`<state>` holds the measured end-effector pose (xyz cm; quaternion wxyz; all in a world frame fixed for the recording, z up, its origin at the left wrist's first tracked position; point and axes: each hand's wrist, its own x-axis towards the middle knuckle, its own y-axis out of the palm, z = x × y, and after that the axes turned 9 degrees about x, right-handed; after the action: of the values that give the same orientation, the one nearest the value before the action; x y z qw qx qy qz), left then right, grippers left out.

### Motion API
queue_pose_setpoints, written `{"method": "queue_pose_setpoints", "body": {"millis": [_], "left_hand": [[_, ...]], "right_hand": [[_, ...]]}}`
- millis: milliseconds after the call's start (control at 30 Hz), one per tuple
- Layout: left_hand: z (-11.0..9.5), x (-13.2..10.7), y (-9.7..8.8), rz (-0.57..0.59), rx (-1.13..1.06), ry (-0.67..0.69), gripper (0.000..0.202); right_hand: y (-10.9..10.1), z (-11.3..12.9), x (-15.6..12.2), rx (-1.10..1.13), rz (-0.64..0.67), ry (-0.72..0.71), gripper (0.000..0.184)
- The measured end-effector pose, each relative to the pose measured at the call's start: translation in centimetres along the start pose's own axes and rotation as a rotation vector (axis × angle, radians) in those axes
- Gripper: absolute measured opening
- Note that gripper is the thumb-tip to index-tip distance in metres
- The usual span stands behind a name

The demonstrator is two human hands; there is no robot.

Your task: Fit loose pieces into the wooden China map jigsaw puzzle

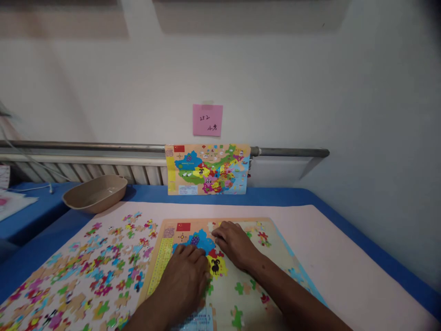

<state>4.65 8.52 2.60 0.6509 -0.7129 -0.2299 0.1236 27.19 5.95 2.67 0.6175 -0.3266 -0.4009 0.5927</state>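
Observation:
My left hand (184,280) lies flat over the left side of a wooden China map puzzle board (172,225), its fingertips on the blue piece (203,241). My right hand (234,243) rests on the board's upper middle, fingertips near the blue piece's right edge. Just below it sit a red piece and a yellow piece with a black sheep (216,265). Neither hand visibly grips a piece, though my palms hide what lies beneath them. Several loose puzzle pieces (86,276) in many colours cover the mat to the left of the board.
The board and pieces lie on a pink mat (344,257) over a blue-covered table (275,196). A tan plastic basin (94,193) stands at the back left. A printed map (206,170) leans against a wall-side radiator pipe (292,151).

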Motion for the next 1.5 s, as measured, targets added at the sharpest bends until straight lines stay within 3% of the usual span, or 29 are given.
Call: {"method": "queue_pose_setpoints", "body": {"millis": [900, 1233, 1500], "left_hand": [[-0.2, 0.1, -0.7, 0.005, 0.002, -0.003, 0.016], [0.0, 0.0, -0.4, -0.008, 0.009, -0.001, 0.016], [-0.1, 0.1, -0.5, -0.021, 0.027, 0.002, 0.016]], "right_hand": [[-0.4, 0.5, 0.1, -0.030, 0.020, -0.010, 0.015], [-0.9, 0.5, -0.9, -0.071, 0.017, -0.101, 0.026], [-0.4, 0.3, -1.0, -0.089, 0.036, -0.186, 0.016]]}}
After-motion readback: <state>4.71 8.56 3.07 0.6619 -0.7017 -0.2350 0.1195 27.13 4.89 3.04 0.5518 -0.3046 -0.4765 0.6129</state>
